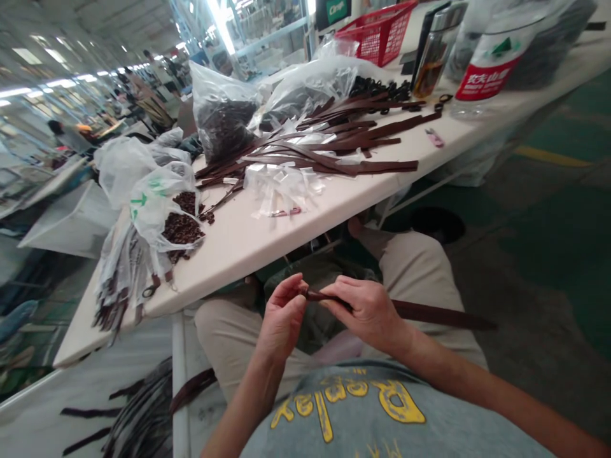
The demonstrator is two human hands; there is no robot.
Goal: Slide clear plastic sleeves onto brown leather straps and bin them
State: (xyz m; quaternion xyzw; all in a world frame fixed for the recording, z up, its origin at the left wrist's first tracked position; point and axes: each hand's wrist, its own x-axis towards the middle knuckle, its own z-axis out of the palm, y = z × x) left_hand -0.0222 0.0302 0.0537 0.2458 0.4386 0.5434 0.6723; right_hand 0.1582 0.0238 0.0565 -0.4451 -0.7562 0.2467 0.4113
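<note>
Over my lap I hold a dark brown strap (439, 314) that runs out to the right past my knee. My right hand (367, 310) is wrapped around it near its left end. My left hand (282, 317) pinches that same end with thumb and fingertips. Both hands are closed on the strap, below the front edge of the white table (248, 235).
A pile of brown straps (334, 143) and clear sleeves (281, 184) lies on the table. White bags with small brown parts (181, 226) sit at the left. Plastic bags (224, 117), a red basket (382, 32) and bottles (491, 63) stand behind. More straps (143, 407) lie at lower left.
</note>
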